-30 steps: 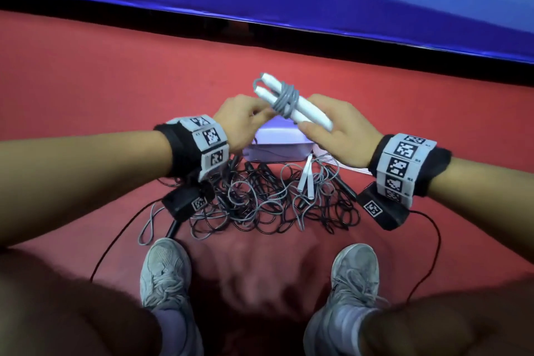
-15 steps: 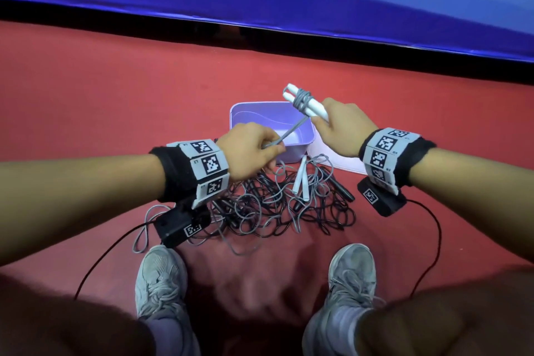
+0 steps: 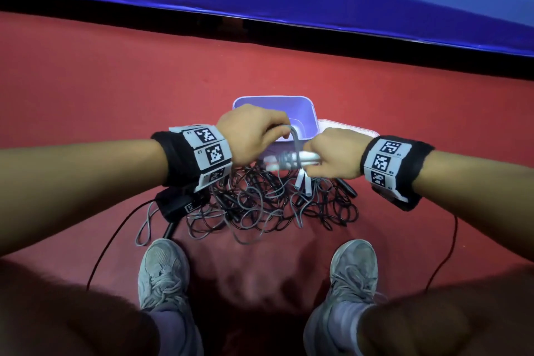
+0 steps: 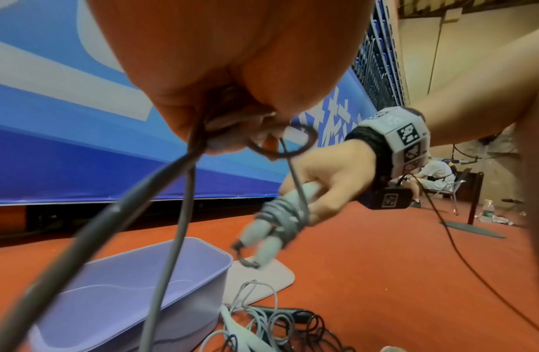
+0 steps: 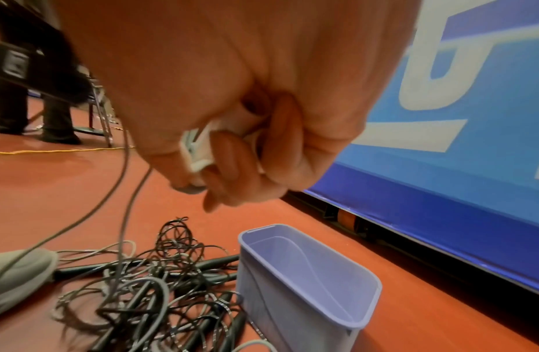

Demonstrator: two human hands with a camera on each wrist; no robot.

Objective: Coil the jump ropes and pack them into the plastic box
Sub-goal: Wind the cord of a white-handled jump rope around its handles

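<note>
The right hand (image 3: 335,156) grips two white jump-rope handles (image 3: 300,159) wrapped in grey cord (image 4: 285,214). The left hand (image 3: 254,133) pinches the cord's loose length. Just beyond both hands, a lilac plastic box (image 3: 309,113) stands on the red floor (image 3: 115,95); tangled ropes (image 3: 274,205) lie below.

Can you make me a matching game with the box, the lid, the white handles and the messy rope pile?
Things:
1. plastic box
2. lid
3. white handles
4. rope pile

States:
A. tangled on the floor by the shoes
B. held in the right hand, grey rope wound round them
C. open, nothing inside
D. flat on the floor beside the box

Pairs: 1-C, 2-D, 3-B, 4-A
</note>
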